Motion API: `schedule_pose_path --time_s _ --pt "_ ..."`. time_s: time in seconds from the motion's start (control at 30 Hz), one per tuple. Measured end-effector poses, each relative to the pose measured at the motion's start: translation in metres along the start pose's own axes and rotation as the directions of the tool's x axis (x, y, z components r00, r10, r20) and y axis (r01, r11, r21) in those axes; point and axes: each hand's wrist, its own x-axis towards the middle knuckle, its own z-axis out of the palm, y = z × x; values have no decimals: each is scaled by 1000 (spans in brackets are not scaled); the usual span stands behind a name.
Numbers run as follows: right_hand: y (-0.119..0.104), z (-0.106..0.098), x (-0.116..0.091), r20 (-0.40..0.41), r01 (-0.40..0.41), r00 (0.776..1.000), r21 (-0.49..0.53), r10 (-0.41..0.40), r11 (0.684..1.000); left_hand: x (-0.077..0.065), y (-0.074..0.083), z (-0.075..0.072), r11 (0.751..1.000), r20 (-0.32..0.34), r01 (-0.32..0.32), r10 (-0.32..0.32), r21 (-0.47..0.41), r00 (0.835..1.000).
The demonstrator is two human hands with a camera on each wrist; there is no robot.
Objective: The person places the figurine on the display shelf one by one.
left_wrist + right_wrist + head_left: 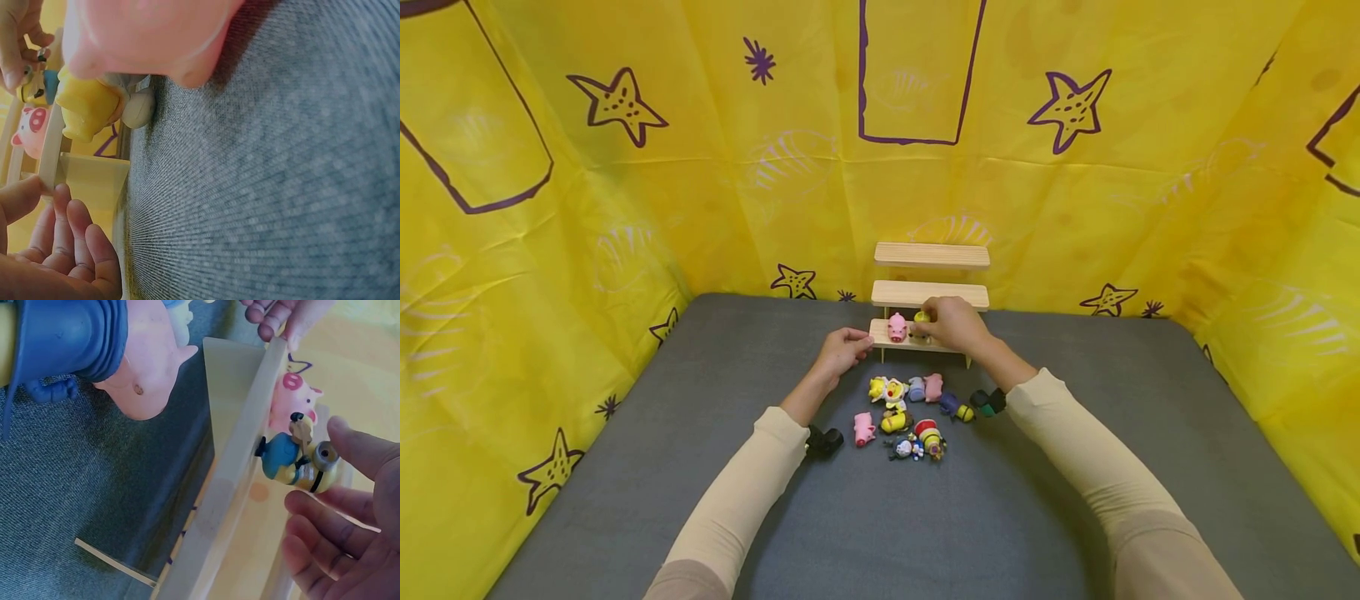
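While two pale sleeves (1097, 467) reached fwd over the grey cloth (880, 533), a loose group of small toys lay btwn the arms. Nearest were a blk-and-white fig. (901, 448), a red-and-yellow fig. (929, 437) and, slightly apart to the L, a lying pink pig (864, 428). Just past them came a yellow fig. (895, 422) and a blue-and-yellow fig. (951, 405), then a white-and-yellow fig. (895, 392), a greyish fig. (917, 389) and a pink fig. (933, 387), approx. in a row. Farther on, the L hand (842, 348) pinched the L end of a wooden rack's lowest board (880, 331). On that board stood an upright pink pig (897, 327). Just R of it, the R hand (955, 323) gripped a minion fig. (281, 455) by the head btwn thumb & fingers, feet at the board; couldn't tell if they touched. Behind & higher were the middle board (910, 292), the top board (932, 255), then yellow fabric (700, 208) w/ starfish prints.
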Motion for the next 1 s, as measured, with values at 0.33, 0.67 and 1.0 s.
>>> schedule_pose_path --time_s 0.33,0.67,1.0 --pt "-1 -1 -2 11 -2 1000 7 2 1000 0 -2 -1 1000 3 3 -3 -2 1000" --pt "1 -13 -21 -66 9 998 -55 -13 998 -1 -1 0 1000 9 10 -10 -1 1000" --pt "6 -25 -63 -163 108 981 -19 -109 994 -1 1 -1 1000 10 0 0 -20 1000"
